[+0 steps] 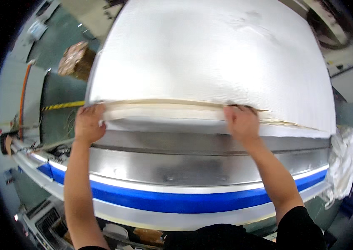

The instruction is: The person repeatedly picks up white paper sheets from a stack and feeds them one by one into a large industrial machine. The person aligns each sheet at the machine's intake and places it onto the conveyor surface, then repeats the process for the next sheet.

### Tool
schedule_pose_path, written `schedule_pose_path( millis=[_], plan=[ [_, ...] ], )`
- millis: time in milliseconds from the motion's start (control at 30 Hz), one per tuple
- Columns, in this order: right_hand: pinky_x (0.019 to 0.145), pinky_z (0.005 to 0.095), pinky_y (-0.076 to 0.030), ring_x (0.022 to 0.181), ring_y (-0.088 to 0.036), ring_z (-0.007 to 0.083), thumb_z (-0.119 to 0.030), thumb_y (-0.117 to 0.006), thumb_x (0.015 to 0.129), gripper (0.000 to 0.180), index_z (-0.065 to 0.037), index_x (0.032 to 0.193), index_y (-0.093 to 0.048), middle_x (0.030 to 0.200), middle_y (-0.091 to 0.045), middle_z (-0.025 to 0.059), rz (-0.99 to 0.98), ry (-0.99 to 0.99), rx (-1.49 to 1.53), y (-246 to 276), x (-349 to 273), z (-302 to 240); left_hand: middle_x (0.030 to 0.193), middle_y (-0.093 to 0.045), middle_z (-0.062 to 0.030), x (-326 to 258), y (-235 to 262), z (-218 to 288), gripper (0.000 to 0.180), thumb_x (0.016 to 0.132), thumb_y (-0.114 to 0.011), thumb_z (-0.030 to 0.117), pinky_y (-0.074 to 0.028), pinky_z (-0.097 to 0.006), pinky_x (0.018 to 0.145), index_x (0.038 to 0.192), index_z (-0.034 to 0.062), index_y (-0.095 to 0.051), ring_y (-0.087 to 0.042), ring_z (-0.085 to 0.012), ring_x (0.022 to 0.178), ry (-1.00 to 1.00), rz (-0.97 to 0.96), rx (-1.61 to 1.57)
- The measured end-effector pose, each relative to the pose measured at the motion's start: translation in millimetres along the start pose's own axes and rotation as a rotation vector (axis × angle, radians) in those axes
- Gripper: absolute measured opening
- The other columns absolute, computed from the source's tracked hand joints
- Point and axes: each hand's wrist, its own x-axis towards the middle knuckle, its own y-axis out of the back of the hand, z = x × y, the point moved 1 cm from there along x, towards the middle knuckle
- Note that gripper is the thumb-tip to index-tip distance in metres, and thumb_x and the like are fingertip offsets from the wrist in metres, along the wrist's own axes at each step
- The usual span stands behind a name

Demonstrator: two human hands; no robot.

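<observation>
A thick stack of white cloth lay spread over a steel table, its near edge running along just behind the table's front rim. The left hand was closed on the near left corner of the stack, fingers curled over the layered edge. The right hand gripped that same near edge further to the right, fingers tucked over the top layer. A blue band ran along the table's front below the steel. Right of the table hung a bundle of crumpled white fabric. Left of the table, well apart, stood a brownish wrapped box, with a yellow-and-black striped line on the floor nearer the table.
</observation>
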Motion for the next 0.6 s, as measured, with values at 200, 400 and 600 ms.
schedule_pose_path(
  millis=[200,400,600],
  plan=[
    [0.085,0.0464,-0.042,0.069,-0.062,0.032,-0.036,-0.041,0.095,0.048,-0.005,0.068,-0.066,0.065,-0.063,0.0148,0.046,-0.246,-0.253,82.6,-72.3,225.4,0.114,-0.059,-0.0066,42.9,3.0,25.2,0.042,0.075,-0.06,0.015,-0.04,-0.046,0.093,0.117,0.0188,-0.056,-0.058,-0.0224,0.105,0.101,-0.528,0.345],
    [0.098,0.0454,-0.035,0.078,-0.062,0.0323,-0.042,-0.033,0.096,0.056,-0.005,0.075,-0.069,0.07,-0.065,0.0149,0.021,-0.411,-0.383,139.8,-124.2,403.8,0.099,-0.065,-0.0109,41.7,-38.9,-2.2,0.026,0.081,-0.053,0.004,-0.047,-0.039,0.08,0.102,0.0111,-0.067,-0.061,-0.0284,0.092,0.087,-0.341,0.491],
    [0.099,0.0442,-0.035,0.097,-0.061,0.0284,-0.037,-0.035,0.096,0.042,-0.008,0.1,-0.065,0.097,-0.066,0.0143,-0.162,-0.577,-0.593,185.8,-163.9,540.7,0.095,-0.065,-0.0176,38.9,-67.5,-39.4,0.024,0.084,-0.048,0.003,-0.047,-0.043,0.079,0.098,0.0046,-0.067,-0.06,-0.0349,0.084,0.615,-0.162,-0.184]
  ],
)
